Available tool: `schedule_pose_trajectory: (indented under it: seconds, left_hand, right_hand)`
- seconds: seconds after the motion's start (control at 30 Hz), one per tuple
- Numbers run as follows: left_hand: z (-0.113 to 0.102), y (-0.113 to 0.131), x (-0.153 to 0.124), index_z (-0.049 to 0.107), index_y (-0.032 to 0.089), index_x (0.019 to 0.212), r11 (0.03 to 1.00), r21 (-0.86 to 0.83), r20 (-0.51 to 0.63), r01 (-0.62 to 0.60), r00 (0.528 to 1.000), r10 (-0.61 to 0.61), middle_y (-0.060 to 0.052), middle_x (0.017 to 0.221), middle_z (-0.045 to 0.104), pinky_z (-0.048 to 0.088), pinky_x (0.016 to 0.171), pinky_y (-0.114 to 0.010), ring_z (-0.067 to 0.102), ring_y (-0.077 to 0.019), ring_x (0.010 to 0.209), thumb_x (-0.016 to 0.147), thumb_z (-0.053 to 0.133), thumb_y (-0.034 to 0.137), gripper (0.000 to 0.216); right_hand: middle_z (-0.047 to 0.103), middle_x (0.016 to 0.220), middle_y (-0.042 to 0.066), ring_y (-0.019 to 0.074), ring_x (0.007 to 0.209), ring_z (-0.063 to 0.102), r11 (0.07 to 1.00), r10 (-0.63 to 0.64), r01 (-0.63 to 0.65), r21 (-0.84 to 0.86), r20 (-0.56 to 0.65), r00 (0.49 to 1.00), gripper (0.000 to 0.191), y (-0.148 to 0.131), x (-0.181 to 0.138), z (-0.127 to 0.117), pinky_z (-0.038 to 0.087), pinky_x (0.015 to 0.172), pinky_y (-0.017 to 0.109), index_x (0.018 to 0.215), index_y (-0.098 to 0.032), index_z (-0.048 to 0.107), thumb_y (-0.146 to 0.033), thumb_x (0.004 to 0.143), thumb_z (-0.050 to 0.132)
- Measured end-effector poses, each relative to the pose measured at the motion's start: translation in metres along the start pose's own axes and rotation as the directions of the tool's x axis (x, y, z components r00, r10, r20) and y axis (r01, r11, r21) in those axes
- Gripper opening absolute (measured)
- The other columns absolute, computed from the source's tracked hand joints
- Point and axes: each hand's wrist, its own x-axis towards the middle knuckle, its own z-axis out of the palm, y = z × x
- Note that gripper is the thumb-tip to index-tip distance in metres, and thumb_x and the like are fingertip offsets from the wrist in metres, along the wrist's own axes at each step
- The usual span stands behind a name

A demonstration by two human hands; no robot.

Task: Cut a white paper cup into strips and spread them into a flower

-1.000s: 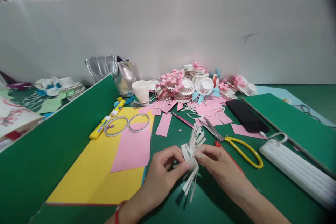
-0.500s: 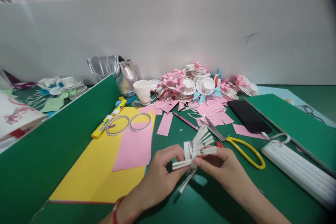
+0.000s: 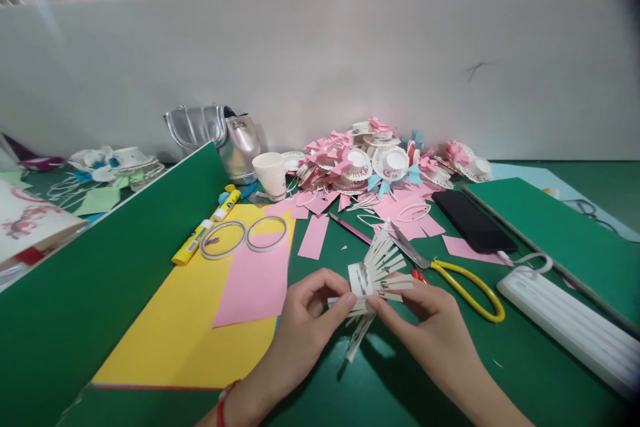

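A white paper cup cut into many strips (image 3: 361,280) is held up between both hands, its strips fanning outward at the top, right and bottom. My left hand (image 3: 311,313) pinches its left side between thumb and fingers. My right hand (image 3: 425,320) grips it from the right, thumb against the lower strips and fingers partly hidden behind them. Just beyond my right hand lie scissors with yellow handles (image 3: 467,287), blades spread apart. A purple pen-like tool (image 3: 350,228) rests on the green table behind the cut cup.
Yellow sheets (image 3: 165,340) with pink paper (image 3: 253,287) and two tape rolls (image 3: 267,233) lie left. Glue sticks (image 3: 193,241), a whole paper cup (image 3: 271,173) and a pile of small paper hats (image 3: 357,163) stand behind. A phone (image 3: 473,223) and power strip (image 3: 565,327) lie right.
The cut cup has turned slightly in my hands, and its strips are spread wider. My left thumb has moved up onto its front, and my right hand has shifted slightly.
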Motion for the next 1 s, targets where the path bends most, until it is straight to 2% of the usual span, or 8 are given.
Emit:
schedule_pose_trajectory:
  seconds: [0.13, 0.27, 0.4, 0.5, 0.57, 0.73, 0.9, 1.0]
  left_hand:
    - [0.001, -0.001, 0.001, 0.052, 0.017, 0.057, 0.993, -0.11, -0.009, 0.04, 0.999, -0.041, 0.002, 0.063, 0.051, 0.037, 0.058, -0.023, 0.047, -0.0119, 0.061, 0.069, 0.067, 0.023, 0.02]
    - [0.003, -0.005, 0.001, 0.05, 0.016, 0.053, 0.972, -0.214, -0.032, 0.099, 0.994, -0.108, 0.003, 0.06, 0.05, 0.035, 0.058, -0.022, 0.046, -0.0107, 0.06, 0.065, 0.07, 0.02, 0.024]
    - [0.003, -0.009, 0.0, 0.049, 0.016, 0.05, 0.903, -0.393, 0.008, 0.176, 0.982, -0.188, 0.004, 0.059, 0.05, 0.033, 0.057, -0.022, 0.045, -0.0097, 0.059, 0.061, 0.072, 0.017, 0.026]
    - [0.004, -0.01, 0.0, 0.049, 0.015, 0.048, 0.853, -0.466, 0.044, 0.235, 0.969, -0.242, 0.003, 0.058, 0.051, 0.033, 0.059, -0.022, 0.045, -0.0102, 0.06, 0.059, 0.072, 0.013, 0.025]
    - [0.005, -0.011, 0.0, 0.05, 0.015, 0.047, 0.846, -0.463, 0.062, 0.264, 0.962, -0.266, 0.003, 0.057, 0.051, 0.032, 0.06, -0.022, 0.044, -0.01, 0.06, 0.058, 0.071, 0.011, 0.025]
    - [0.005, -0.009, -0.001, 0.05, 0.016, 0.046, 0.875, -0.402, 0.022, 0.27, 0.958, -0.286, 0.005, 0.05, 0.047, 0.028, 0.056, -0.023, 0.038, -0.0092, 0.054, 0.06, 0.071, 0.014, 0.025]
    - [0.006, -0.009, -0.001, 0.055, 0.014, 0.046, 0.888, -0.366, 0.049, 0.277, 0.959, -0.278, 0.002, 0.055, 0.054, 0.03, 0.059, -0.024, 0.044, -0.0109, 0.059, 0.057, 0.073, 0.015, 0.021]
    - [0.005, -0.01, -0.001, 0.055, 0.014, 0.047, 0.905, -0.322, 0.054, 0.279, 0.959, -0.277, 0.003, 0.053, 0.053, 0.029, 0.057, -0.023, 0.043, -0.01, 0.056, 0.059, 0.072, 0.016, 0.021]
  right_hand:
    - [0.068, 0.063, 0.001, 0.0179, 0.061, 0.063, 0.997, 0.053, -0.051, 0.056, -0.028, 0.998, 0.012, 0.0, 0.002, 0.001, 0.051, 0.057, 0.024, 0.063, -0.02, 0.068, -0.019, 0.075, 0.066]
    - [0.069, 0.067, 0.002, 0.0177, 0.065, 0.064, 0.975, 0.136, -0.135, 0.174, 0.008, 0.991, 0.009, -0.001, 0.003, 0.002, 0.053, 0.061, 0.022, 0.065, -0.02, 0.068, -0.021, 0.074, 0.067]
    - [0.07, 0.07, 0.002, 0.0189, 0.07, 0.065, 0.929, 0.231, -0.232, 0.287, 0.035, 0.972, 0.004, 0.001, 0.002, 0.005, 0.053, 0.066, 0.023, 0.067, -0.02, 0.069, -0.022, 0.071, 0.07]
    - [0.071, 0.069, 0.001, 0.0185, 0.07, 0.065, 0.916, 0.248, -0.248, 0.316, 0.04, 0.968, 0.004, 0.002, 0.001, 0.007, 0.053, 0.066, 0.023, 0.066, -0.02, 0.07, -0.021, 0.071, 0.07]
    - [0.071, 0.07, 0.001, 0.0176, 0.07, 0.065, 0.916, 0.247, -0.247, 0.315, 0.043, 0.968, 0.004, 0.003, 0.0, 0.007, 0.052, 0.066, 0.022, 0.067, -0.02, 0.071, -0.02, 0.071, 0.07]
    - [0.071, 0.07, 0.001, 0.0174, 0.069, 0.064, 0.913, 0.25, -0.254, 0.32, 0.053, 0.967, 0.006, 0.002, -0.001, 0.006, 0.052, 0.065, 0.022, 0.07, -0.02, 0.074, -0.021, 0.074, 0.069]
    - [0.071, 0.071, 0.001, 0.0161, 0.07, 0.064, 0.923, 0.234, -0.226, 0.311, 0.011, 0.972, 0.006, 0.003, -0.001, 0.008, 0.052, 0.066, 0.021, 0.07, -0.02, 0.072, -0.019, 0.074, 0.069]
    - [0.07, 0.069, 0.001, 0.0159, 0.068, 0.063, 0.94, 0.215, -0.207, 0.271, 0.0, 0.977, 0.009, 0.004, -0.002, 0.008, 0.051, 0.064, 0.021, 0.068, -0.019, 0.071, -0.02, 0.075, 0.067]
